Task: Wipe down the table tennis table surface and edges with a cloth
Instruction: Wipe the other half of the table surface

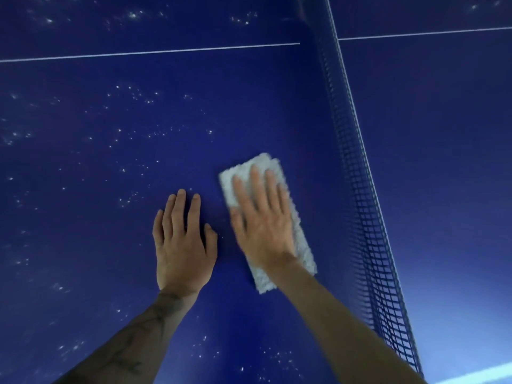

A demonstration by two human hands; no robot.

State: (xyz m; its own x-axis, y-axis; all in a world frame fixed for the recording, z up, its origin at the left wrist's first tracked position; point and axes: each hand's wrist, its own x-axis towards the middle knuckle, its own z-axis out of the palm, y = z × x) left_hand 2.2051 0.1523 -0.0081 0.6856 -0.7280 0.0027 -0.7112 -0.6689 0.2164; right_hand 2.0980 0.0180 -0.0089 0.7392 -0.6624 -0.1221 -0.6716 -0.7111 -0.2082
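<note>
White cloth (238, 169) lies on the blue table (110, 217) by the net (368, 217), under the flat, straight-fingered right hand (263, 220); left hand (182, 245) rests flat beside it.

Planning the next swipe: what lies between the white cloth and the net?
In the head view, only a bare strip of blue table separates the cloth from the net; nothing else lies there.
</note>
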